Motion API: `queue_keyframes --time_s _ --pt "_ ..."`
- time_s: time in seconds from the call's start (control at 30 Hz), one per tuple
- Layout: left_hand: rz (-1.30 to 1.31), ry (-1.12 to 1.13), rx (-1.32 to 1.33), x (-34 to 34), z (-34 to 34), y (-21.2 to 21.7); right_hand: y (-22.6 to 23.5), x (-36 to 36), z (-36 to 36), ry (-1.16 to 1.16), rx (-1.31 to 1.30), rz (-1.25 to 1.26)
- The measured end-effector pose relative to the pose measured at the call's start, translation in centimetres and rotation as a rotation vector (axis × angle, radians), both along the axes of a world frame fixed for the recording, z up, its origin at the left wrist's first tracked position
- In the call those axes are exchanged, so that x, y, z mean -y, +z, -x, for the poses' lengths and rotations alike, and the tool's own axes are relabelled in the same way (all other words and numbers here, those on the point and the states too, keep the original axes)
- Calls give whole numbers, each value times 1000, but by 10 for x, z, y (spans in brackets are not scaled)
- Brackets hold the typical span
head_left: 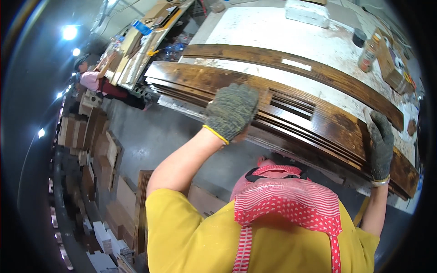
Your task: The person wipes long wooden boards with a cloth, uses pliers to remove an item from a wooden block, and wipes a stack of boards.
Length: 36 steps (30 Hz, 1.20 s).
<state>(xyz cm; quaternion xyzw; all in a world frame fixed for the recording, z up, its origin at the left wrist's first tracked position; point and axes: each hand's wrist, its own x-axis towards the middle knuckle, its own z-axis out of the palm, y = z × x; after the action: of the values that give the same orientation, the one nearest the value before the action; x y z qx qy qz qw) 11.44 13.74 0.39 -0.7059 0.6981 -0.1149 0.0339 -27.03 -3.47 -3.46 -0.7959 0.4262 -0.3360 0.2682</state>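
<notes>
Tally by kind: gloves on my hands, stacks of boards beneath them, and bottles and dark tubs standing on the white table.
Left glove and right glove: 2
Stack of boards: 1
Bottle: 1
Dark tub: 1
Total: 5

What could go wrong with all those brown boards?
Fingers could get pinched: the gloved left hand and right hand are both at the stack of boards, which might shift.

A board might slide off, because the stack lies along the near edge of the table.

The bottle might tip over if bumped, as it stands close to the separate board behind the stack.
</notes>
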Motion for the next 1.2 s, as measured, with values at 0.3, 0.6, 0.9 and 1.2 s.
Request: queue_keyframes --time_s 0.3,0.6,0.9,1.2 --pt "-193 434 163 -28 -137 17 -6 7 0 -19 123 -135" --pt "-71 -57 -55 -21 -106 16 -4 -14 -121 -48 147 -24" --pt "-365 408 81 -49 -289 17 -19 -2 -99 -164 -19 -30" --pt "-452 349 208 -54 -294 29 -13 -16 -106 -241 -53 9"
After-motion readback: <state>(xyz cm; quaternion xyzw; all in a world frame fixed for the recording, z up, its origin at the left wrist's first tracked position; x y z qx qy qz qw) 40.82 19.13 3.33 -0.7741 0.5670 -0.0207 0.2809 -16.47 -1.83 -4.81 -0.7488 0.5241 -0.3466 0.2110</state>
